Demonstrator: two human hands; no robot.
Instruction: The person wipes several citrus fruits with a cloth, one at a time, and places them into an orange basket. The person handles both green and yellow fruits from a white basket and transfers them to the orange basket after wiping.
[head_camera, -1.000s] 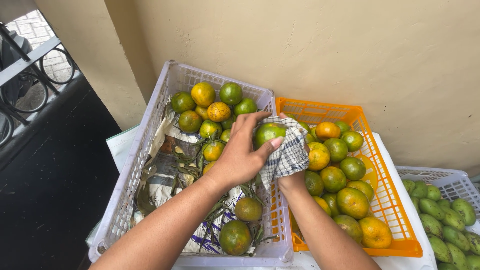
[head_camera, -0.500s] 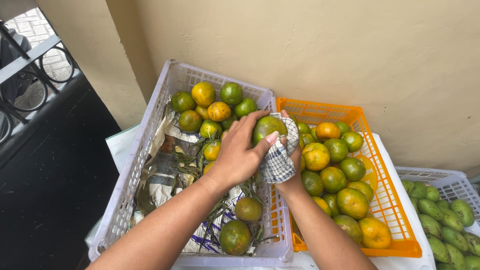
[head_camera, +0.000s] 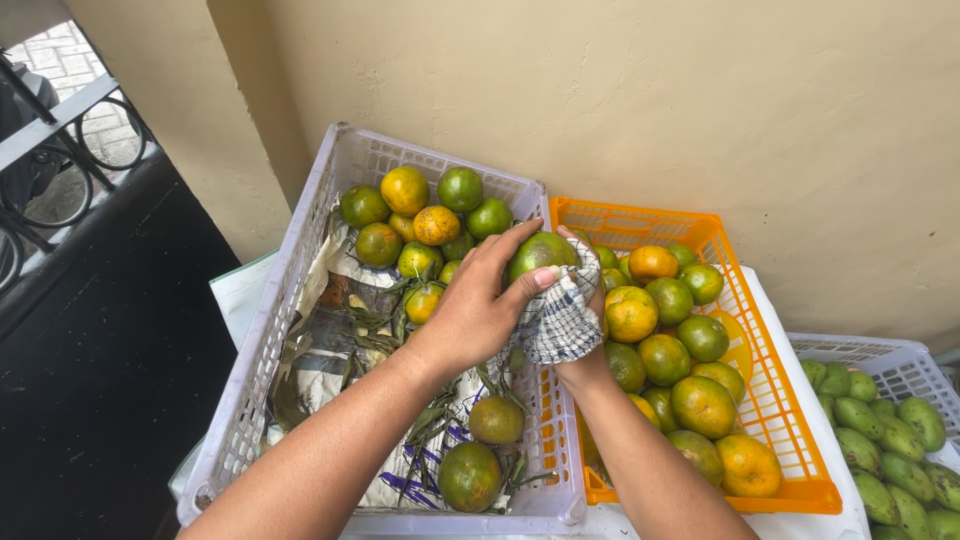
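My left hand (head_camera: 478, 305) grips a green citrus fruit (head_camera: 541, 253) above the rim between two crates. My right hand (head_camera: 585, 352) is mostly wrapped in a blue-and-white checked cloth (head_camera: 558, 320) pressed against the underside of that fruit. Below and to the left is a pale lilac crate (head_camera: 262, 368) lined with paper and dry leaves, with green and orange citrus (head_camera: 418, 212) piled at its far end and two fruits (head_camera: 480, 450) near me. On the right stands an orange crate (head_camera: 780, 400) filled with similar citrus (head_camera: 670, 345).
A white crate (head_camera: 905, 362) of green mangoes (head_camera: 890, 430) sits at the far right. A beige wall (head_camera: 650, 120) runs behind the crates. To the left lie a dark floor (head_camera: 90, 360) and a metal railing (head_camera: 60, 130).
The fruit and cloth have shifted slightly between my hands; the cloth has been drawn in tighter under the fruit. My arms stay in about the same place.
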